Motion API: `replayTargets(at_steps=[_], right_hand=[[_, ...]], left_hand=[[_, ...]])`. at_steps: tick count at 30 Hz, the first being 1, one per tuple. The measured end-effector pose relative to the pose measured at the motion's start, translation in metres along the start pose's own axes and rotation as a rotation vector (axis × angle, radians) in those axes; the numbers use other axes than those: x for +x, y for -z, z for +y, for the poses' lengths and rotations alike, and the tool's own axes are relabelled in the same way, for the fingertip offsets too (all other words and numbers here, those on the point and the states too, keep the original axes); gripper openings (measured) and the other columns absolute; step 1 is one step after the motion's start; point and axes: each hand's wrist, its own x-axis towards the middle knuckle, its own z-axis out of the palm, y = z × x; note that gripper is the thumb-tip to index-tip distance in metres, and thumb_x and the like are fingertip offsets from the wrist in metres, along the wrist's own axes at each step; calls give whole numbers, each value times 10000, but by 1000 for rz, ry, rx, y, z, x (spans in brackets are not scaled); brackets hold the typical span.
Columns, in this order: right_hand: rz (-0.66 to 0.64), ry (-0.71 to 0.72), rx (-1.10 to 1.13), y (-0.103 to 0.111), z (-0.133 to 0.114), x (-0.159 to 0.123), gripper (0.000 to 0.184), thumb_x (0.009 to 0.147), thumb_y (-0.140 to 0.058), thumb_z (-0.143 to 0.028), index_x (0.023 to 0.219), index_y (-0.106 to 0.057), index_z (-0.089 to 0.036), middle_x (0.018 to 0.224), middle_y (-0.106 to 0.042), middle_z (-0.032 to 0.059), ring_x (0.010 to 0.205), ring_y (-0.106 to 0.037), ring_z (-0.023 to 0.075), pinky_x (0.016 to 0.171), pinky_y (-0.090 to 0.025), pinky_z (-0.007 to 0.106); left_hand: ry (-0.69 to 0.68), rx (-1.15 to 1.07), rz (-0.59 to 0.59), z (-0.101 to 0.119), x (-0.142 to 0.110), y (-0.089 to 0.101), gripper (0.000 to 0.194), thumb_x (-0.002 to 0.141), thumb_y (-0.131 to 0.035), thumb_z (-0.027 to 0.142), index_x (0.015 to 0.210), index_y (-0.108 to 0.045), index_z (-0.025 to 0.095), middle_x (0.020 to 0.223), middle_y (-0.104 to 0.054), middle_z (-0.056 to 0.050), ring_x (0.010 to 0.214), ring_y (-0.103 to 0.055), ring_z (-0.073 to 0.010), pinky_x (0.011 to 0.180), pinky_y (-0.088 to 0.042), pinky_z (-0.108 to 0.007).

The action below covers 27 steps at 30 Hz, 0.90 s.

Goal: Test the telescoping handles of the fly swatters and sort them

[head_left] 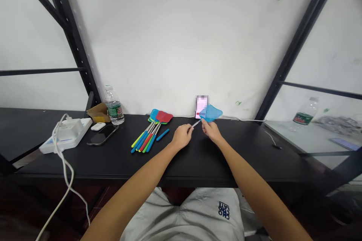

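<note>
As seen from the head camera, pinches a fly swatter [210, 113] over the worktop [249, 154], with left hand [182, 135] closed on its slim pale shaft [196, 123] and right hand [212, 131] likewise just below its fan-shaped, blue mesh head [215, 113].

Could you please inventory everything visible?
desk: 1, black, beneath
wall: 1, white, behind
swatter: 1, blue, centre
swatter pile: several, multicoloured, left
handle: 1, blue, beside pile
bottles: 2, clear, left and right
phones: 2, pink and dark, wall and left
slab: 1, purplish, right
clutter: uncounted, grey, right
box: 1, brown, left
gadget: 1, white, left
power strip: 1, white, left
cables: several, mostly white, scattered
frame: several bars, black, sides
garment: 1, grey, lap
left hand: 1, bare, on swatter
right hand: 1, bare, on swatter
</note>
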Motion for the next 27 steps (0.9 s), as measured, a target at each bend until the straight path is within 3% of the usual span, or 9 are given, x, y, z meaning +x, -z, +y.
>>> replayTargets(at_steps=[4, 10, 15, 19, 27], right_hand=[[-50, 5, 194, -15, -2, -4, 478, 818, -577, -614, 611, -428, -209, 459, -382, -54, 402, -356, 78, 379, -272, 202], [136, -127, 341, 2, -1, 9, 487, 844, -587, -548, 594, -326, -222, 436, -289, -85, 343, -276, 46, 323, -176, 178], [256, -172, 338, 21, 4, 19, 479, 877, -544, -501, 573, -291, -230, 410, -289, -79, 317, -254, 41, 297, -144, 173], [309, -191, 303, 28, 8, 22, 462, 857, -576, -461, 569, -298, -232, 396, -297, -76, 314, -256, 44, 280, -154, 173], [345, -220, 241, 32, 12, 23, 390, 849, -585, -404, 571, -393, -210, 395, -360, -57, 304, -293, 49, 275, -184, 174]], left_hand=[[-95, -34, -38, 5, -3, -3, 249, 952, -451, 324, 853, -639, 194, 790, -637, -26, 730, -565, -149, 686, -394, -255], [-25, 154, -47, -2, 1, 5, 141, 910, -519, 301, 887, -620, 206, 911, -635, -40, 847, -578, -173, 725, -412, -278], [114, 454, -24, -12, 3, 15, 140, 888, -499, 229, 945, -618, 180, 978, -618, -98, 983, -548, -246, 845, -400, -365], [337, 635, 2, -17, 2, 23, 257, 822, -541, 190, 1059, -613, 120, 1093, -586, -175, 1067, -511, -312, 892, -368, -424], [492, 649, -124, -20, 3, 26, 325, 815, -514, 151, 1120, -605, 83, 1158, -578, -228, 1112, -514, -350, 911, -355, -437]])
